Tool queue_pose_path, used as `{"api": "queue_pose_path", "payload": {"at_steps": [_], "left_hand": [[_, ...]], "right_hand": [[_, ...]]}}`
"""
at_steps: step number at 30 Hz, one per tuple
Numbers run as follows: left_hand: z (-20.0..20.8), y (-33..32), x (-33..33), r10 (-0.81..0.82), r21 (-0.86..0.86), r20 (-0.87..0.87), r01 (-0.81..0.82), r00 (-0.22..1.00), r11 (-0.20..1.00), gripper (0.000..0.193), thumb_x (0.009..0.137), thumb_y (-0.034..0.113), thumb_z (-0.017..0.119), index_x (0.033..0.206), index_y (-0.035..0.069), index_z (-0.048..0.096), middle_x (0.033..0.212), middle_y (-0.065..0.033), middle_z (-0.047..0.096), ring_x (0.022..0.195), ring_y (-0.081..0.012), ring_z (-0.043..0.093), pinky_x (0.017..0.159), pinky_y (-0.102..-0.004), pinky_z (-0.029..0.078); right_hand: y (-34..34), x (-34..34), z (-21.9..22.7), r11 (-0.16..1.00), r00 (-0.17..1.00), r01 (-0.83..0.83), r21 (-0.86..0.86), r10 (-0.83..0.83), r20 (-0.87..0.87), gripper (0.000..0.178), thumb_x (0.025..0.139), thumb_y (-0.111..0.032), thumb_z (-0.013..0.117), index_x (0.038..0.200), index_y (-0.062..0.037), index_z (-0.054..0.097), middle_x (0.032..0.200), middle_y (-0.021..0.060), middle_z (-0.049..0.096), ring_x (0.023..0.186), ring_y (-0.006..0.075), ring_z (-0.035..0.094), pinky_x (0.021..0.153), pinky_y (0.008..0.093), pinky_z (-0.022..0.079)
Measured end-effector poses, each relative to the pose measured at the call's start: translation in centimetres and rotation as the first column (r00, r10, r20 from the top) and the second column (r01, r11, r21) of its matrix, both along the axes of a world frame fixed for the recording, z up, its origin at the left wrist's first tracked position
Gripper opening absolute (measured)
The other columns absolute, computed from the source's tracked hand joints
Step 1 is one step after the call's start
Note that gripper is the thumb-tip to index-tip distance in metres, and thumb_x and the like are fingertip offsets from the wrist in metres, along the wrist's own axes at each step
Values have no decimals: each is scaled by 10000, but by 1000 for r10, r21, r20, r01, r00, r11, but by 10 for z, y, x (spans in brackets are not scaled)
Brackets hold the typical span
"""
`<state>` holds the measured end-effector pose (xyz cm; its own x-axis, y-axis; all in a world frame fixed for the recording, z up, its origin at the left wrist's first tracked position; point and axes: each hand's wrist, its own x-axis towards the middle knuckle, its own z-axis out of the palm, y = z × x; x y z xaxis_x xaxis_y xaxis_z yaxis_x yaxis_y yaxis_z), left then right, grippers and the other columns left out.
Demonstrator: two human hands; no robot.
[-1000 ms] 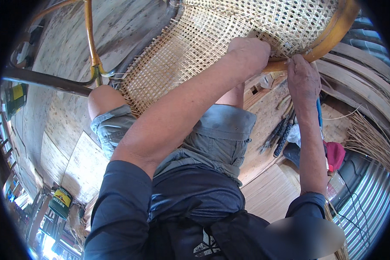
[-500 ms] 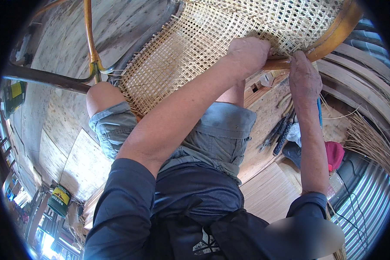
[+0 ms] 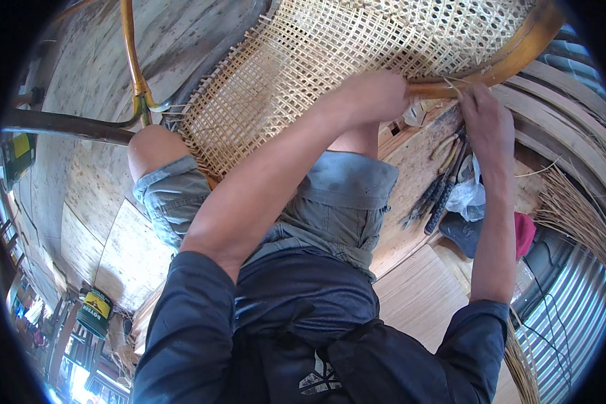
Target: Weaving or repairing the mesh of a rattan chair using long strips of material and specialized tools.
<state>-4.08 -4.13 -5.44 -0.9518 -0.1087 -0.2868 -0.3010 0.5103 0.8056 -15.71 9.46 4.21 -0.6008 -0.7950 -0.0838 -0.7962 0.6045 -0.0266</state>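
A woven cane panel (image 3: 283,74) spans my lap, bordered at its near right by a curved brown wooden frame (image 3: 512,67). My left hand (image 3: 377,97), smeared by motion, is at the left end of the visible rim; its fingers are hidden. Beside the rim, my right hand (image 3: 488,124) is closed, with thumb and fingertips pinched on a thin cane strand (image 3: 453,85) that rises to the edge of the weave. Open hexagonal caning shows at the panel's upper right, and a squarer mesh lies toward my left knee.
Dark-handled tools (image 3: 441,195) lie on the board right of my legs, near a clear plastic bag (image 3: 468,196) and a red cloth item (image 3: 524,234). Cane bundles (image 3: 576,209) and curved wooden strips (image 3: 552,108) are at right. A green can (image 3: 95,313) stands lower left.
My left hand has moved slightly left and down. My right hand has drawn a little down and right from the rim, with the strand between its fingertips.
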Motion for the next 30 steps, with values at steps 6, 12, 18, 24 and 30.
{"api": "queue_pose_path", "payload": {"at_steps": [6,12,18,24,30], "left_hand": [[35,55,101,129,169,113,-147,985,975,216,788,152,489,828,-45,565,782,-276,606,789,-388,619,686,-483,495],[38,59,131,50,242,130,-81,990,967,233,830,153,449,932,-39,530,834,-278,590,816,-417,581,735,-495,450],[40,32,169,94,260,173,-138,980,956,252,870,231,472,984,15,534,829,-201,599,795,-376,587,707,-449,466],[42,51,144,370,123,-153,-354,917,927,271,844,274,555,999,51,550,862,-173,594,805,-349,586,696,-434,470],[35,26,142,240,78,-161,-231,957,970,215,828,264,582,870,54,597,789,-134,589,758,-330,593,676,-403,483]], "right_hand": [[29,81,-3,981,772,190,27,-166,613,204,826,-137,601,988,-28,541,713,127,571,625,253,567,598,341,447],[55,120,-51,981,648,120,-155,41,761,159,770,-124,680,888,-32,627,724,98,595,639,179,571,603,287,453],[56,103,-45,898,698,436,-61,-294,653,265,910,-294,494,917,-35,544,774,174,589,733,257,604,662,357,458],[38,126,-24,997,736,-14,78,-42,676,172,888,-152,473,1015,-44,513,877,227,597,855,387,576,695,444,456],[18,119,-20,988,668,-104,-116,156,728,143,846,-126,538,956,-74,614,859,150,617,791,346,602,653,397,480]]}}
